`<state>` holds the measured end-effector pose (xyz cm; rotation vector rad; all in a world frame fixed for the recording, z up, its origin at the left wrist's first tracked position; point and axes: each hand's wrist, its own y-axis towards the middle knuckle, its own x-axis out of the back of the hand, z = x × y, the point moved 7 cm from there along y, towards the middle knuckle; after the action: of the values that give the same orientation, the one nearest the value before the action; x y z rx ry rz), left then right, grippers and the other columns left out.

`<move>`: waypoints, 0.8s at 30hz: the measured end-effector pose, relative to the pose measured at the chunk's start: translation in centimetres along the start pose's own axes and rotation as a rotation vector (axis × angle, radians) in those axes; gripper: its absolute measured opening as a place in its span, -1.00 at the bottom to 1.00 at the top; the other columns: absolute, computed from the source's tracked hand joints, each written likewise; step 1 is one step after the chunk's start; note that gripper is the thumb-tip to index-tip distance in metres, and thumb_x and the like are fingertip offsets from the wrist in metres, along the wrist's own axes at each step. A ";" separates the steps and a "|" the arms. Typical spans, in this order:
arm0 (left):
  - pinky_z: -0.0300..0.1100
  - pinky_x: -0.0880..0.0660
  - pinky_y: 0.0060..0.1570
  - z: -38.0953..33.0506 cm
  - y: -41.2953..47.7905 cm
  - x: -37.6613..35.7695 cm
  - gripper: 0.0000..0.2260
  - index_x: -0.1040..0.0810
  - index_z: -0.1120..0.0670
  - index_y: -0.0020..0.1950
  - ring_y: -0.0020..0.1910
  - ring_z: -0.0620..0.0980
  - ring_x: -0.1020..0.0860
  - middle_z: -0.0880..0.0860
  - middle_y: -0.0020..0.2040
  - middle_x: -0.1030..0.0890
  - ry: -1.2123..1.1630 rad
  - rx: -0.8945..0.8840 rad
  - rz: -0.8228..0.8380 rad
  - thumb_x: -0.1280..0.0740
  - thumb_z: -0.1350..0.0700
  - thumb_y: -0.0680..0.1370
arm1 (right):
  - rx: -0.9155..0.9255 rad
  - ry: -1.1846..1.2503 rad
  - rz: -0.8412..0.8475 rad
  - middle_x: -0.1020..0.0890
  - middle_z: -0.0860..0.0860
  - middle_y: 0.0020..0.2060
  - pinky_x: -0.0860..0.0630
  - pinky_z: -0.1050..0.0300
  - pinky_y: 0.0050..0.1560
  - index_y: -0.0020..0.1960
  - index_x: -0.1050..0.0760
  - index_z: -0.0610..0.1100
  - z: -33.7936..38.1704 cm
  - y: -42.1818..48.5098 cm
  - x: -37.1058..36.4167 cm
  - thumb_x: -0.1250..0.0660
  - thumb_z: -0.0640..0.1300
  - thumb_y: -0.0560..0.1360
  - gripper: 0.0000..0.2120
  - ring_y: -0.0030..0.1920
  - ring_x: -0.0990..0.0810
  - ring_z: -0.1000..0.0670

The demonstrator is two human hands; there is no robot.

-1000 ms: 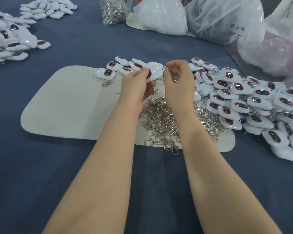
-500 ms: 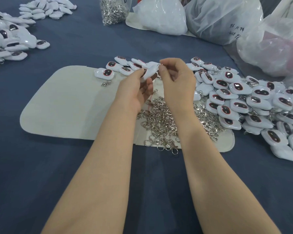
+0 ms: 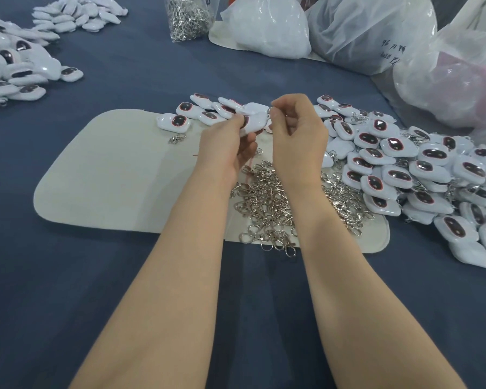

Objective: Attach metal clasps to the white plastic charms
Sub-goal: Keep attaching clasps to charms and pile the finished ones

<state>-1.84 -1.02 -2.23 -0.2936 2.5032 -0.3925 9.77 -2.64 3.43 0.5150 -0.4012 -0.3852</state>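
L hand (image 3: 225, 148) grips charm (image 3: 254, 121), R hand (image 3: 298, 138) half-hides clasp (image 3: 269, 109)

Your dark blue surface (image 3: 54, 304) carries a cream mat (image 3: 110, 178) at its centre. Toward one o'clock you have a white bag (image 3: 267, 26), then a translucent bag (image 3: 362, 29) (dark handwriting on its side), and at two o'clock a pinkish bag (image 3: 455, 80).

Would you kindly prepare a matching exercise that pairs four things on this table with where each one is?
Things:
1. held charm
2. single clasp
3. loose clasp pile
4. bag of clasps

Places:
A. on the cream mat
B. pinched by the right hand
C. at the far side, beside the white plastic bags
D. gripped by the left hand

Pairs: 1-D, 2-B, 3-A, 4-C.
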 end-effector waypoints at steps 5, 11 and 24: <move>-0.35 -0.47 -0.41 -1.4 -0.4 0.2 -0.93 -0.50 0.09 -0.02 -0.46 -0.14 -0.48 0.01 -0.20 -0.54 0.162 -0.243 -0.047 -0.24 0.15 0.61 | -0.010 -0.070 0.028 -0.62 -0.02 -0.18 -0.52 0.14 -0.07 -0.06 -0.55 -0.20 -0.6 0.0 -0.1 -0.27 -0.29 0.52 -0.91 -0.16 -0.56 0.00; -0.14 -0.50 0.03 -3.2 -1.0 0.0 -0.87 -0.53 0.02 0.08 -0.16 -0.07 -0.48 0.02 -0.07 -0.58 0.454 -0.565 -0.088 -0.23 0.15 0.59 | -0.027 -0.131 0.111 -0.62 -0.01 -0.21 -0.49 0.14 -0.07 -0.09 -0.56 -0.20 -1.1 0.1 -0.7 -0.27 -0.29 0.51 -0.91 -0.15 -0.57 -0.02; -0.28 -0.42 0.01 -3.7 -2.3 -1.0 -0.78 -0.55 0.05 0.20 -0.09 -0.14 -0.48 -0.03 0.09 -0.61 0.702 -0.791 -0.096 -0.21 0.14 0.60 | -0.068 -0.177 0.210 -0.60 0.01 -0.26 -0.42 0.30 -0.15 -0.10 -0.56 -0.20 -1.6 0.0 -1.2 -0.28 -0.29 0.50 -0.91 -0.19 -0.57 0.00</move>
<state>-2.90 -2.08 2.02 -0.6716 3.2423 0.5993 9.46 -1.44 1.80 0.3691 -0.6059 -0.2413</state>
